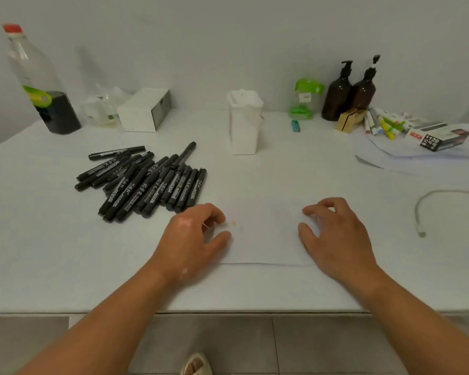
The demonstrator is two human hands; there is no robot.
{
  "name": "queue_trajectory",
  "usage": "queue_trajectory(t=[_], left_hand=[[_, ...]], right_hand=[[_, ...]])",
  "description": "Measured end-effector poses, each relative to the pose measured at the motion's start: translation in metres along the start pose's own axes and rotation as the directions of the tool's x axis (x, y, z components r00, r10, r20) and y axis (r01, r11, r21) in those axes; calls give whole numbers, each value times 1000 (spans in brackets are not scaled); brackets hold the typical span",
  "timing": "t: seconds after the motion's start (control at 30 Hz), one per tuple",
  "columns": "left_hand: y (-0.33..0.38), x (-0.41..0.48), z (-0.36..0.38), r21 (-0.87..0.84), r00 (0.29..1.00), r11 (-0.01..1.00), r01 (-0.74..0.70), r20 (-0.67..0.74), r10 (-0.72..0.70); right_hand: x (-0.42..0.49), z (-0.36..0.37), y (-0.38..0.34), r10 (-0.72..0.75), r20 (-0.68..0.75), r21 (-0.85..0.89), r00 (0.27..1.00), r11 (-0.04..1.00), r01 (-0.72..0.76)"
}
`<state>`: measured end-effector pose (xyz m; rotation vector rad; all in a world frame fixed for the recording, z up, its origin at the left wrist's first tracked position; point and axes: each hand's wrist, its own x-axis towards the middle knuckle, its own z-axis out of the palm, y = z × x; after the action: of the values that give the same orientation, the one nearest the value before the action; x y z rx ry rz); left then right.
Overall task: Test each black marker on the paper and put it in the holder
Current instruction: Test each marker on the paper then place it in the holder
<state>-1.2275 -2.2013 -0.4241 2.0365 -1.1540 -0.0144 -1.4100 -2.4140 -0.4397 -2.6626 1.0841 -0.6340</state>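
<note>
Both hands are relaxed, fingers loosely curled, holding nothing: the left hand (198, 239) rests at the left edge of the paper (266, 239), the right hand (336, 236) at its right edge. The black markers (146, 182) lie heaped on the desk (65, 253) beyond the paper's left side; the white holder (244, 125) stands well beyond the paper.

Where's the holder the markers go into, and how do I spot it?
Start at the back of the white table. Beyond and right of the black marker pile stands the holder: a tall, upright white tub, unlike the low white box further left.
</note>
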Motion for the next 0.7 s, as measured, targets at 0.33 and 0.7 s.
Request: queue_trajectory(t=[0.33,0.7], left_hand=[[-3,2,4,-6,994,999,49,-97,-49],[-3,70,-19,673,961,710,210,-9,-276]], right_hand=[[0,-2,-1,29,45,13,999,999,-30],[-1,-4,2,39,43,113,998,993,-44]])
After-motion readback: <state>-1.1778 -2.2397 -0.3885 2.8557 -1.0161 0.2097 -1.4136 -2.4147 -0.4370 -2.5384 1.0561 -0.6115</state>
